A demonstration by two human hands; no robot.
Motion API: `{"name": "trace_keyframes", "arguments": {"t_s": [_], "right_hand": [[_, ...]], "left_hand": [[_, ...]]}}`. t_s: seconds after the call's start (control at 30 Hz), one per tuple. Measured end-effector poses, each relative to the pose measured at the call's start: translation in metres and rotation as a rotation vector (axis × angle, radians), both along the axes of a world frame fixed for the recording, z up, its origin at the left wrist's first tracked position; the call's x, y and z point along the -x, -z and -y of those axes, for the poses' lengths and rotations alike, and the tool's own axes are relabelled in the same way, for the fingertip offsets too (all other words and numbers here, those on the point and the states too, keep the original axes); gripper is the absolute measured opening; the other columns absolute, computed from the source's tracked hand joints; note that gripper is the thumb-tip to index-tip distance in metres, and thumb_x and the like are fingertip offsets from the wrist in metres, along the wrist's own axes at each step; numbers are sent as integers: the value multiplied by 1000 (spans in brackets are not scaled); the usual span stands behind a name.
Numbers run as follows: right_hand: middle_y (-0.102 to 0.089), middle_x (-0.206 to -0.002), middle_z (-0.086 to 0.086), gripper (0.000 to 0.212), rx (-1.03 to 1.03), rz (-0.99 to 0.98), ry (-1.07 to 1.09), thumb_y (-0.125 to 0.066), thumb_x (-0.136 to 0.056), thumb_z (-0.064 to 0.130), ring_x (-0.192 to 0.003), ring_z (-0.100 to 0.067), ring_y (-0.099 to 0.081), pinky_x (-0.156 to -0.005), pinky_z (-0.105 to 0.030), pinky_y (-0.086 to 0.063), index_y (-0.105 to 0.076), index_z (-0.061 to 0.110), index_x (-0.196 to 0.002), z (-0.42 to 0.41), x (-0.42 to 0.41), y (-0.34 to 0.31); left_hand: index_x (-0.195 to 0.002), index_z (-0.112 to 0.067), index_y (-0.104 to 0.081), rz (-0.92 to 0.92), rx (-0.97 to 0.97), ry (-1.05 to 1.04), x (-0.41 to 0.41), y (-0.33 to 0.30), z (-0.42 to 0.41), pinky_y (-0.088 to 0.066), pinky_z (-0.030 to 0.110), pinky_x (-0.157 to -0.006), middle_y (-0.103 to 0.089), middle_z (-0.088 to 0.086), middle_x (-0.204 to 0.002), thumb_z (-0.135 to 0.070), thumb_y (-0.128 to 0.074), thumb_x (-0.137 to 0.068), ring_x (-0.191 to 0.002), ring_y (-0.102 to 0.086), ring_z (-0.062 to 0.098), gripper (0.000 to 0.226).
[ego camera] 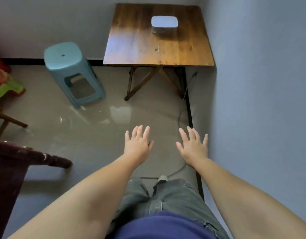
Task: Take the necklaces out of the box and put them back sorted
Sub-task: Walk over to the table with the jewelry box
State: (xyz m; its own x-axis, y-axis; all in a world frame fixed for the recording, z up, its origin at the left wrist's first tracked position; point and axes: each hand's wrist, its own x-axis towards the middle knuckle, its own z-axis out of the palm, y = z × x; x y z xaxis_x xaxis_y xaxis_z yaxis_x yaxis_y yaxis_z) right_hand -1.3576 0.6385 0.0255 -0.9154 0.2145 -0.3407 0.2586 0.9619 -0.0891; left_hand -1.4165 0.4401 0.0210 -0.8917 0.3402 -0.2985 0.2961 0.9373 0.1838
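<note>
Two hands held out over the floor, left (138,144) and right (193,147), apart, fingers spread, empty. One closed grey box (164,25) far ahead on the wooden counter (131,49), well apart from both. No necklaces visible; presumably inside. Best approach, as judged: walk up past the blue stool (69,66), steady the box with one hand, lift the lid with the other, avoid tipping.

1 box (164,25), 1 table (140,47), 1 stool (69,66), 2 hands: left hand (137,144), right hand (193,147).
</note>
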Motion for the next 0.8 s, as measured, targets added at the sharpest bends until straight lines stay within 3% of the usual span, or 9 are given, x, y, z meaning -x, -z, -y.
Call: {"name": "trace_keyframes", "arguments": {"t_s": [0.23,0.6,0.8], "right_hand": [[-7,-159,-4,56,68,-37,-4,-24,-98,46,-145,-21,-3,-113,-57,0,-8,28,-149,-38,156,4],[-11,-159,-5,55,95,-51,139,-23,-98,45,-145,-23,-6,-114,-54,-3,-9,27,-149,-94,397,4],[-16,-158,-7,54,118,-107,141,-27,-99,44,-145,-25,-12,-114,-55,-7,-15,25,-148,-135,514,0]], "left_hand": [[-148,-22,-5,-28,-22,-92,149,1,-54,-5,51,-115,-13,8,-157,-44,-26,-97,-144,-6,24,59],[-147,-22,-6,10,14,85,422,7,-98,-7,52,-115,-13,9,-157,-46,-26,-97,-144,-5,25,59],[-147,-22,-10,23,-73,-11,537,5,-142,-11,51,-115,-18,8,-156,-45,-27,-97,-143,-12,26,58]]}}
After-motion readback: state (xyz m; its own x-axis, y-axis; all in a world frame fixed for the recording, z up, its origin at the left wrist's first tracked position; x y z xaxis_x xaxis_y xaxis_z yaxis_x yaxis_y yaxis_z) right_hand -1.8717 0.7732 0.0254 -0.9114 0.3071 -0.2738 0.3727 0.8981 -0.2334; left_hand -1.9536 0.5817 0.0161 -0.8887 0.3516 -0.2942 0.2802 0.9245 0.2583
